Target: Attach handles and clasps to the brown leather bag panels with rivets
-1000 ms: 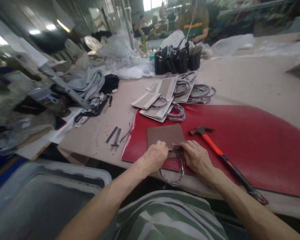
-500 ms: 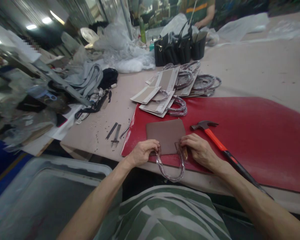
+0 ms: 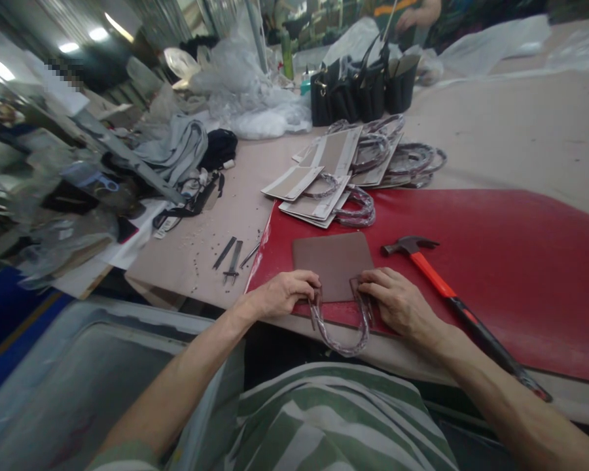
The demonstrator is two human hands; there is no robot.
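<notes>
OK, left hand (image 3: 299, 288): fingers pinching one end of the wrapped handle (image 3: 343, 350).
Right hand (image 3: 391, 297): fingers pinching the other end.
Handle: both ends by the brown panel's (image 3: 331, 261) near edge, loop toward us at the surface's (image 3: 500, 144) edge.
Panel: flat on the red sheet (image 3: 500, 281); we'd call it placed, handle likely not yet joined. Can't see any fastening.
Pile (image 3: 319, 208): panels with handles, beyond ours; those look further along to us.
Hammer (image 3: 430, 275): on the sheet near our right hand; could snag that forearm.
Small tools (image 3: 232, 261): left of the sheet, out of our way.
Black bags (image 3: 346, 98): far side, behind the pile.
</notes>
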